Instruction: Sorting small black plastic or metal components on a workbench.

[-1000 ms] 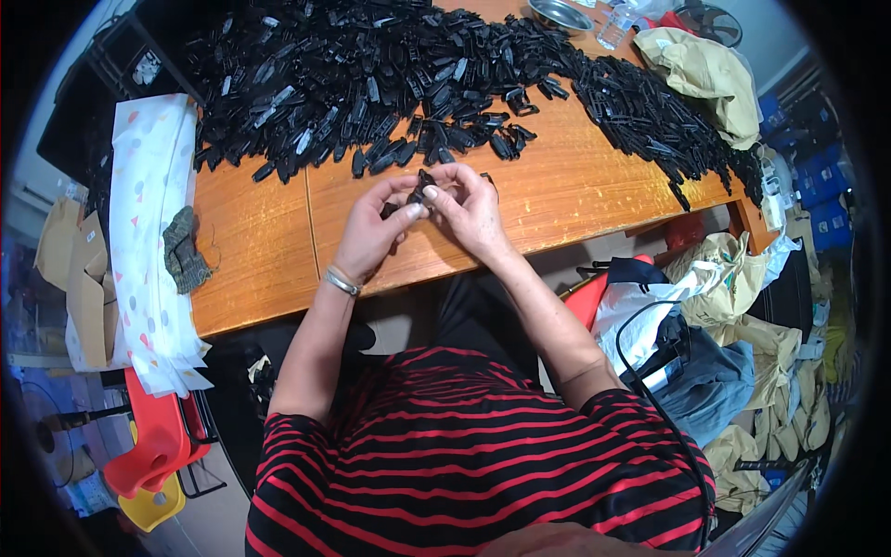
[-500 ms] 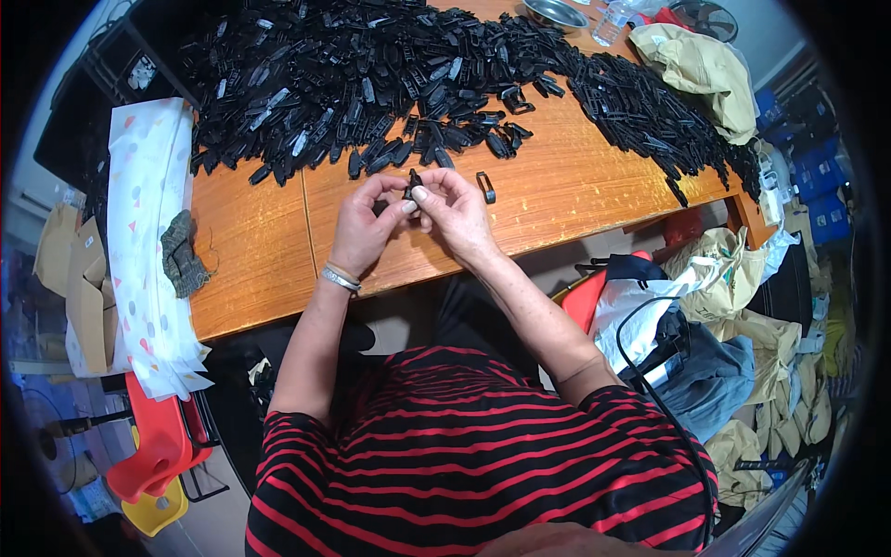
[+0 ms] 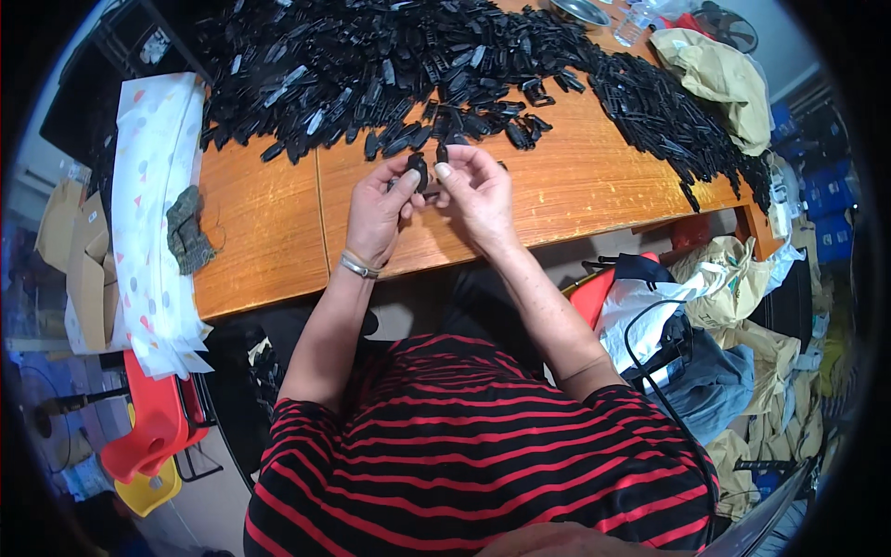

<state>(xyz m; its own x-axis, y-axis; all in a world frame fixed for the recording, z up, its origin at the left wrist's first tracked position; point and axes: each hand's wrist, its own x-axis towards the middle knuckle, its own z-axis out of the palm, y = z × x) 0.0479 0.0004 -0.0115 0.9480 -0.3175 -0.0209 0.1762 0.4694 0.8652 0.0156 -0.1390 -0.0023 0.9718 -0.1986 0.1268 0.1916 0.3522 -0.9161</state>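
Note:
Both my hands are raised over the front part of the wooden table (image 3: 251,251). My left hand (image 3: 379,212) pinches a small black plastic piece (image 3: 419,173) between thumb and fingers. In my right hand (image 3: 480,197), thumb and fingertips close on another slim black plastic piece (image 3: 442,152). A narrow gap separates the two pieces at the top. Lower down, a thin dark part spans between the fingers, and I cannot make out which piece it belongs to. Just beyond my fingertips lies the near edge of a big heap of black plastic pieces (image 3: 371,74).
A second heap of slimmer black pieces (image 3: 659,116) covers the table's right side. Behind it are a metal bowl (image 3: 580,13), a clear bottle (image 3: 633,25) and a tan sack (image 3: 715,79). Dotted white sheeting (image 3: 153,213) and a dark cloth (image 3: 188,230) lie at the left edge.
My hands were close together at one dark piece; now their fingertips are apart, each with a black piece. The view has shifted slightly, and the loose piece beside my right hand is now mostly hidden.

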